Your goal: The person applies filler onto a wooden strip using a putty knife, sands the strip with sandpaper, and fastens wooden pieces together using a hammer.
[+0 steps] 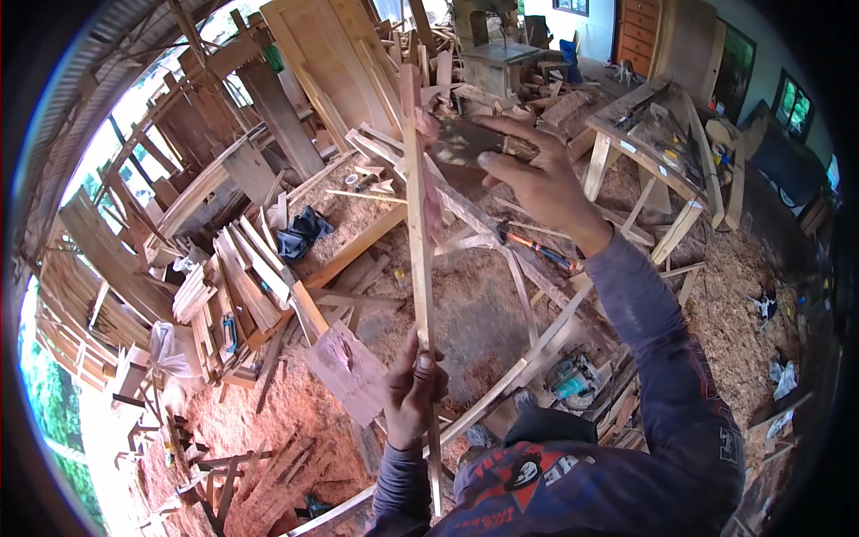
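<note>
One tool (469, 143) in R hand (543, 168), prob. near L hand's (411, 394) strip (417, 215) edge.

Left hand (413, 394): closed grip, thumb (423, 370) upward, fingers (439, 383) curled; left forearm (400, 483) sleeved, directly below them. Right hand (541, 174): raised, ahead and right of the left fingers; loose grip, index finger (512, 125) and right thumb (503, 167) extended. Right arm (646, 322) stretched, trailing below-right of its fingers.

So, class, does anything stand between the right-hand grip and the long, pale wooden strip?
Yes: in this view, the dark, mottled tool held in the right-hand grip lies between that grip and the strip.
</note>
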The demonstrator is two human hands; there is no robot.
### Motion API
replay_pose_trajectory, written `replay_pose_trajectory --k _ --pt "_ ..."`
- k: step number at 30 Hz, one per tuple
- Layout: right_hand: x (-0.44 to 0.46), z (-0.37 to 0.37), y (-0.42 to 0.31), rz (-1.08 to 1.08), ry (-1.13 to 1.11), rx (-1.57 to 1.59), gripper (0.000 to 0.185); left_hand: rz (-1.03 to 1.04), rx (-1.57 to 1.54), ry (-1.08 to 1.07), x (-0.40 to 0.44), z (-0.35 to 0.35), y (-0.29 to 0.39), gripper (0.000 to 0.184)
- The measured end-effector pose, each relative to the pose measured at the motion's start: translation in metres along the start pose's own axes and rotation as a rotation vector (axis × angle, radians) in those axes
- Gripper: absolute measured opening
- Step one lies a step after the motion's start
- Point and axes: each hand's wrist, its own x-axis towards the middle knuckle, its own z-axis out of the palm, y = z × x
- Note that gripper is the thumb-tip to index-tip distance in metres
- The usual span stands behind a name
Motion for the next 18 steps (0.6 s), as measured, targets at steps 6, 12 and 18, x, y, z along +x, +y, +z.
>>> replay_pose_trajectory --k 6,12,18 --pt "-0.018 0.042 0.061 0.237 0.094 0.714 0.050 0.027 0.125 0.048 0.010 -0.008 0.015 0.045" --pt "-0.040 0.082 0.100 0.212 0.046 0.920 0.050 0.073 0.444 0.082 0.020 -0.023 0.047 0.047" --pt "-0.063 0.110 0.095 0.070 0.002 0.725 0.047 0.050 0.526 0.099 0.022 -0.027 0.069 0.042"
